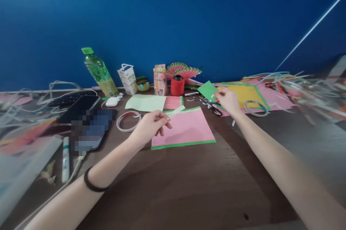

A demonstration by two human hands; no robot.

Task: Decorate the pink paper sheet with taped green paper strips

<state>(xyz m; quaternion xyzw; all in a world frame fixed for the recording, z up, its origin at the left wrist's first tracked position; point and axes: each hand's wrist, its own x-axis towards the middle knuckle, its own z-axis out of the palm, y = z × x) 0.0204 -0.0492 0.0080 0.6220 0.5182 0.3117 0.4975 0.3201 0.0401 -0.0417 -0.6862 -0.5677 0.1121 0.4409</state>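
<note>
My left hand (154, 124) is closed in a pinch on a narrow pale strip (177, 111), which could be paper or tape. Below that strip lies a pink paper sheet (186, 129) with green bands along its near and far edges. My right hand (227, 101) is farther back, its fingertips pinched at the corner of a green paper piece (207, 89); a tiny whitish bit shows there, too small to name. Black-handled scissors (216, 111) rest just under the right hand, among small white scraps.
Tape rolls lie left (119, 123) and right (247, 109). A green-capped bottle (100, 73), a carton (128, 80), a red spool (177, 86) and pleated paper fans (186, 71) stand along the blue wall. A phone (100, 129) and marker (65, 159) are left; paper strips (292, 82) pile up right.
</note>
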